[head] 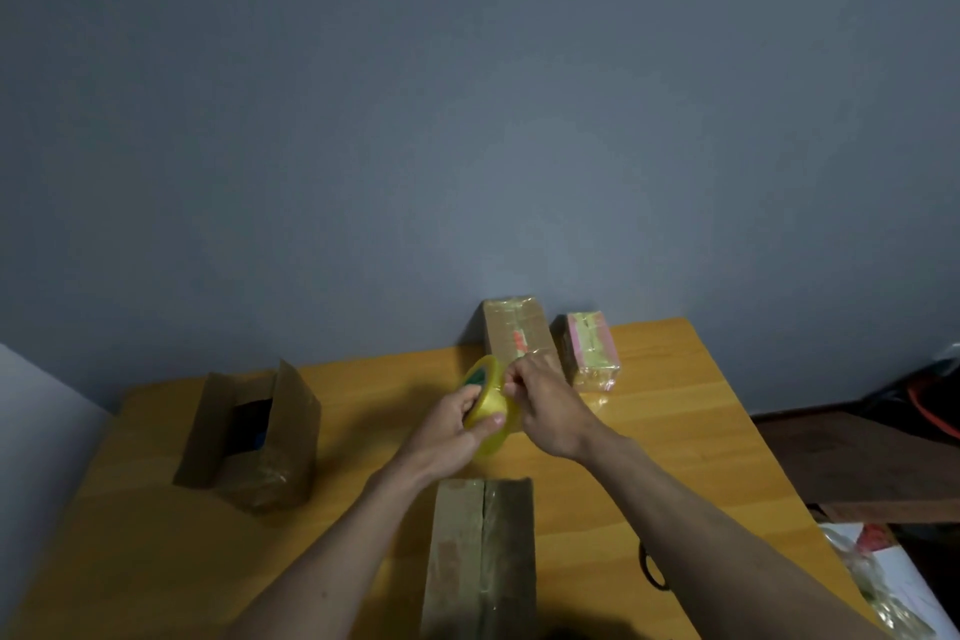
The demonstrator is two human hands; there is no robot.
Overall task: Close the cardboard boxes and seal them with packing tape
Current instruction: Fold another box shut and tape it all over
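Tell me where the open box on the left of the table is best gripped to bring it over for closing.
Probably by its two long side walls, low down, coming from above with a hand on each side. The open box has its flaps standing up and loose, so they would bend if pulled, and dark contents show inside. The left hand holds the tape roll.

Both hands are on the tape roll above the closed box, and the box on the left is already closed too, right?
Not quite. The head view shows the left box with its flaps up, open. Both the left hand and right hand do hold the tape roll above the closed box.
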